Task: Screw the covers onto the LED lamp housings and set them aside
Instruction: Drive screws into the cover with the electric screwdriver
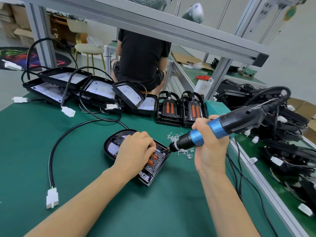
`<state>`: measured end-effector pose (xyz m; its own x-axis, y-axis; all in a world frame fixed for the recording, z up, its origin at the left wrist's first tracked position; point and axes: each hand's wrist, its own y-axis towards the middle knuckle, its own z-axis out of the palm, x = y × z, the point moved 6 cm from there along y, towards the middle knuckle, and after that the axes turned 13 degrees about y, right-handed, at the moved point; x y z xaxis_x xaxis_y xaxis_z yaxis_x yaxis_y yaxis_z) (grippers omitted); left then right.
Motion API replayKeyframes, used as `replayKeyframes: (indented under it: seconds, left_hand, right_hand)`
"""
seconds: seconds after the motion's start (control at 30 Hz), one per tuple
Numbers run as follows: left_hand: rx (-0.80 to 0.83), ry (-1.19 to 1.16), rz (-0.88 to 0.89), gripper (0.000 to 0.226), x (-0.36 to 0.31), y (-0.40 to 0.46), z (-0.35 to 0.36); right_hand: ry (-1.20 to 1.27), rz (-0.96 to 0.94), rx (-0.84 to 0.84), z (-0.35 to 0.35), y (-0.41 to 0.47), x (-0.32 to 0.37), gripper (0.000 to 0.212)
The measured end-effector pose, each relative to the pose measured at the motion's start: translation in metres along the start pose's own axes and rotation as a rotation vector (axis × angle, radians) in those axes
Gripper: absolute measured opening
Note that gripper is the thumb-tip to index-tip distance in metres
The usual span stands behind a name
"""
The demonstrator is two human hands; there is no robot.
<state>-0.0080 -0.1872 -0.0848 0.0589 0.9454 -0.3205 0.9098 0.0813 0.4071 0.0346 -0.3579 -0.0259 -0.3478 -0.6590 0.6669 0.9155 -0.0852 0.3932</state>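
Observation:
A black LED lamp housing lies on the green mat in front of me, with a ribbed cover bearing orange lenses set on it. My left hand rests on the cover, fingers curled over its top and pressing it down. My right hand grips a blue and black electric screwdriver. Its bit touches the cover's far right corner. A small heap of silver screws lies just behind the bit. The housing's black cable loops left to a white plug.
Open housings with white LED boards lean in a row at the back left. Two stacks of covers stand behind the screws. A pile of black lamps with cables fills the right side. A person in black sits beyond the bench.

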Motion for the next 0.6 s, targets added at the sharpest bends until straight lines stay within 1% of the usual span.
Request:
replayKeyframes:
  seconds: [0.17,0.3,0.4,0.5,0.6]
  left_hand:
    - [0.017,0.033,-0.001,0.015,0.000,0.002,0.000]
    - [0.035,0.045,-0.007,0.016,0.000,0.004,0.001]
    - [0.043,0.051,-0.008,0.016,0.001,0.004,0.001]
    - [0.056,0.012,-0.027,0.015,0.003,0.005,0.001]
    - [0.122,-0.189,-0.085,0.016,0.004,0.008,0.002]
  right_hand:
    - [0.006,0.013,0.042,0.001,0.001,-0.002,0.031]
    - [0.010,0.019,0.029,-0.002,0.000,-0.001,0.032]
    - [0.025,0.012,-0.029,-0.009,-0.003,0.001,0.033]
    - [0.071,-0.001,-0.125,-0.020,-0.005,0.004,0.042]
    - [0.109,-0.056,-0.206,-0.033,-0.003,0.014,0.042]
